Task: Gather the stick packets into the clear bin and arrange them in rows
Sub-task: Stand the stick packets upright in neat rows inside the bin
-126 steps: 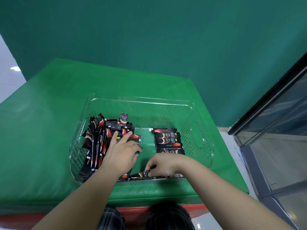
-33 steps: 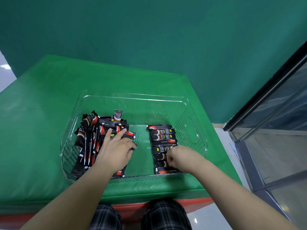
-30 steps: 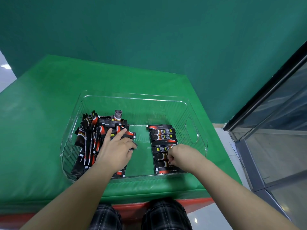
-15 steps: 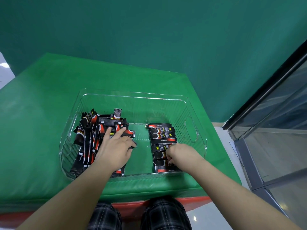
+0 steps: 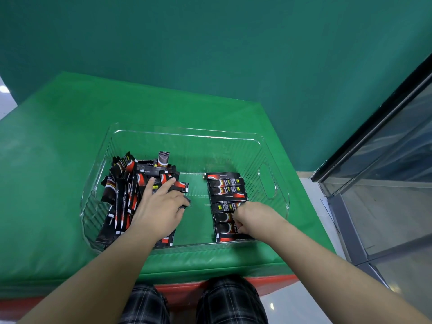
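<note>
A: Where are the packets?

B: All inside the clear bin point(image 5: 187, 134), which sits on the green table point(image 5: 58, 141). A loose pile of packets point(image 5: 124, 195) fills the bin's left side, many lying lengthwise and overlapping, one grey-topped packet point(image 5: 163, 158) standing up at the back. On the right there is a neat row of packets point(image 5: 225, 190), each lying crosswise, stacked from the far end toward the near wall.

A: And the hands?

B: The left hand point(image 5: 159, 211) lies on the right edge of the pile. Two fingers stretch forward flat over the packets, the others curl at the pile's edge and touch a dark packet end there. I cannot tell whether it actually grips one.

A: The right hand?

B: The right hand point(image 5: 254, 217) is over the near half of the row, fingers curled tight, tips pressed at the right ends of the lower packets. It looks pinched on a packet edge, though the knuckles hide the contact.

A: What separates the two groups?

B: A bare strip of bin floor, between the hands.

A: Anything else around?

B: A green wall point(image 5: 210, 43) behind, a glass door point(image 5: 385, 171) to the right, and checked trousers point(image 5: 229, 300) below the table edge.
</note>
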Demonstrator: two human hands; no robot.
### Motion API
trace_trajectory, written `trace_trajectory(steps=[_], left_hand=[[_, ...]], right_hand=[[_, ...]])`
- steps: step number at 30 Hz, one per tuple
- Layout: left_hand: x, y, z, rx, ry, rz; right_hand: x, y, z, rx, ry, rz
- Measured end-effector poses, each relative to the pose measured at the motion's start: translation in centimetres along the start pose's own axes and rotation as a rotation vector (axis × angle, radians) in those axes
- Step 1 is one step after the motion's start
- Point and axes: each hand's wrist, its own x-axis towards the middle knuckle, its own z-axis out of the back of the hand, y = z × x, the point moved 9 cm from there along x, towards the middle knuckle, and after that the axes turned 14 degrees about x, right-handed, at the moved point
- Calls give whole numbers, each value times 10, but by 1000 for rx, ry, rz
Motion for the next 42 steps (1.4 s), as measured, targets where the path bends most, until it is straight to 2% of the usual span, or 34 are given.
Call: trace_trajectory(steps=[8,11,15,20,22,25,30,32,34,37,42], left_hand=[[0,0,1,-6,-4,1],[0,0,0,-4,-6,-2],[0,0,0,-3,-4,-2],[0,0,0,-7,-3,-1],[0,0,0,-9,-5,-1],[1,0,0,-9,-6,-1],[0,0,0,-15,-6,-3],[0,0,1,-22,-10,-2],[0,0,1,-22,-7,-1],[0,-1,1,-11,0,1],[-1,0,0,-15,0,9]], right_hand=[[-4,-2,3,14,-47,9],[-6,-1,8,89,-61,38],[-7,8,5,220,17,84],[-4,15,-1,183,40,101],[-3,24,2,227,18,161],[-3,42,-3,302,83,233],[5,31,-20,322,211,135],[3,29,-15,364,189,142],[0,28,-2,414,96,153],[0,24,12,358,-30,133],[2,23,0,319,3,84]])
